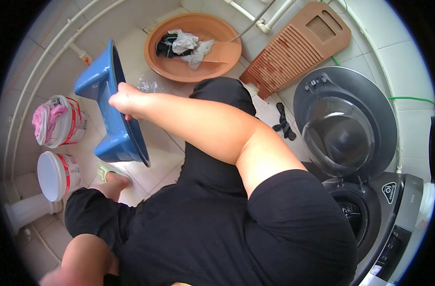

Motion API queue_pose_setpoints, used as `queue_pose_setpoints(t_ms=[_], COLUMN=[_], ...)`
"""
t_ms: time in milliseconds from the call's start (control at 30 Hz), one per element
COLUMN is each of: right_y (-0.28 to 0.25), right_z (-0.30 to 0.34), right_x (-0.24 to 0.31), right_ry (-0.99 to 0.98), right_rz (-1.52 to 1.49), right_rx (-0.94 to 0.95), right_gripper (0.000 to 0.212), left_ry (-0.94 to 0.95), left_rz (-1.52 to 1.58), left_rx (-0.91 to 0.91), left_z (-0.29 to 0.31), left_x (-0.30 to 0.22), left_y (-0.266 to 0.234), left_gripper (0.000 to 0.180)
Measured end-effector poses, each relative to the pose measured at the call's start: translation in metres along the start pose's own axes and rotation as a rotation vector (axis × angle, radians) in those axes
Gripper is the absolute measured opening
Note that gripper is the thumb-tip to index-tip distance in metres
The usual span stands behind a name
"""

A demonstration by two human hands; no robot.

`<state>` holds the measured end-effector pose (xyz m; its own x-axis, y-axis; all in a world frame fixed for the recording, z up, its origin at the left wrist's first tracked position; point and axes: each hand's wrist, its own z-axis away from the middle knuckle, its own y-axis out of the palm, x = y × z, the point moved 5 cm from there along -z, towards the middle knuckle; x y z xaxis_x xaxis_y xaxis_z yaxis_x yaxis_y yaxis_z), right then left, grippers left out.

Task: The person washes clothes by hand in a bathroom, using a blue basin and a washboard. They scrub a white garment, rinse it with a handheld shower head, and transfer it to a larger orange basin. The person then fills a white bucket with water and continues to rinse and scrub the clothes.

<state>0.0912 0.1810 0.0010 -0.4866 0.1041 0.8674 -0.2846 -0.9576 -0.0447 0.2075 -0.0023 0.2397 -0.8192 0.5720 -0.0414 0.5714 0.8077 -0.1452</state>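
My right arm reaches across my body to the left, and my right hand (125, 101) is closed on the edge of a blue plastic stool (113, 145). The stool is tilted on its side, its legs pointing left. Part of its edge is hidden behind my hand. At the lower left, my left hand (67, 276) is smeared by motion at the picture's rim, so its fingers do not show. It is away from the stool, beside my left knee.
A brown basin (153, 62) holds wet black and white cloths (183, 44). A brown washboard (293, 47) leans against the wall. At right stands a top-loading washing machine (377, 229), lid (317, 81) raised. A bucket (74, 121) with pink cloth and a white lidded bucket (53, 176) stand left. Black cloth (285, 125) lies on the floor.
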Motion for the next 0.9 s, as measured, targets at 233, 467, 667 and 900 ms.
queue_pose_setpoints(t_ms=[233, 467, 667, 900], right_y=[0.002, -0.042, -0.279, -0.456], right_z=[-0.002, -0.001, -0.041, 0.032], right_x=[-0.011, 0.04, 0.086, 0.099], right_ry=[-0.053, -0.3, -0.129, 0.288], right_rz=[-0.054, -0.046, 0.979, 2.299], right_rx=[0.023, 0.097, -0.823, -1.002], right_gripper=[0.043, 0.041, 0.041, 0.038], left_ry=[-1.026, -1.434, -1.575, -1.501], left_rz=[-0.304, -0.206, -0.1, -0.321], left_rx=[0.301, 0.213, 0.047, 0.136], left_z=[0.137, 0.289, 0.287, 0.273], left_x=[0.131, 0.167, 0.17, 0.166], left_y=[-0.007, -0.029, -0.038, -0.028], left_gripper=[0.05, 0.067, 0.068, 0.07])
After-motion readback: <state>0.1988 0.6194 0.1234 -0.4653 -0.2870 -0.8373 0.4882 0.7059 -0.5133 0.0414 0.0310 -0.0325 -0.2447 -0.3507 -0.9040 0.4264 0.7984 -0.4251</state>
